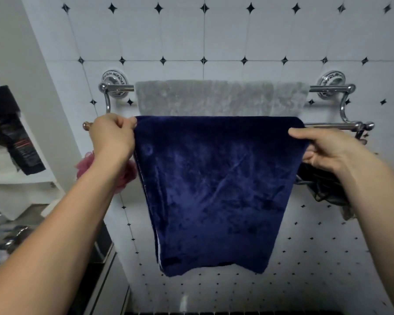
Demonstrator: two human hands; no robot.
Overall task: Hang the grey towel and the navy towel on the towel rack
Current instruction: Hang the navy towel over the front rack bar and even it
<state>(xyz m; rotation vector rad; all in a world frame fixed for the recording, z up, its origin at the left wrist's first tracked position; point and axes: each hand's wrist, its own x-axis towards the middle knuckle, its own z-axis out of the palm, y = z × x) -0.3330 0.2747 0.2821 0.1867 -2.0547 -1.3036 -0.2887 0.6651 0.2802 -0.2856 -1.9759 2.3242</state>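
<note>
A chrome towel rack (328, 88) with two bars is fixed to the tiled wall. The grey towel (218, 97) hangs over the back bar, spread between the mounts. The navy towel (214, 189) is draped over the front bar and hangs down in front of the grey one. My left hand (113, 135) pinches the navy towel's upper left corner by the bar end. My right hand (323, 148) grips its upper right edge, thumb on top. The front bar is mostly hidden under the navy towel.
A pink bath pouf (84, 164) hangs behind my left wrist. Dark cloth (325, 185) hangs at the right below the rack. A black packet (16, 144) and white shelving stand at the left, with a dark counter edge (100, 258) below.
</note>
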